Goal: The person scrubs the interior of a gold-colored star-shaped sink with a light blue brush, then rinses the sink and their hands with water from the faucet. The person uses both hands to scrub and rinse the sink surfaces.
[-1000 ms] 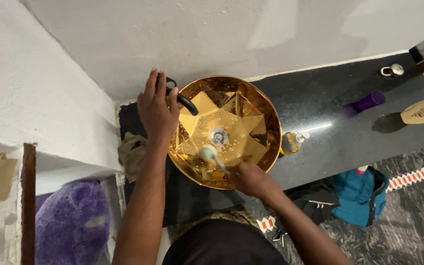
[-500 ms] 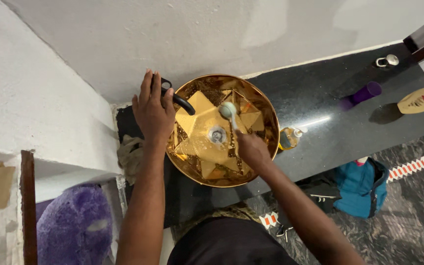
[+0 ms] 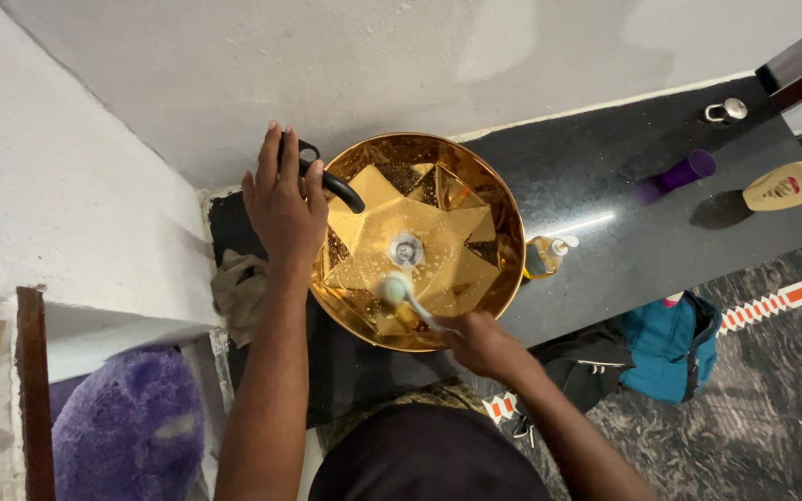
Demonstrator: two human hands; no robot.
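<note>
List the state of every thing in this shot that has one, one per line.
Gold faceted basin: upright, wet, speckled with foam.
Black tap: no water seen running.
Left hand: flat on the tap's base.
Right hand: closed around the brush handle.
Pale round-headed brush: head down against the basin's near wall.
Cream lotion bottle: lying on its side.
Purple cup: lying on its side.

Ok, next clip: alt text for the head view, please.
A person's right hand holds a pale round-headed scrubbing brush against the near inner wall of a faceted gold basin, while the left hand rests on the black curved tap on a dark speckled stone counter.
</note>
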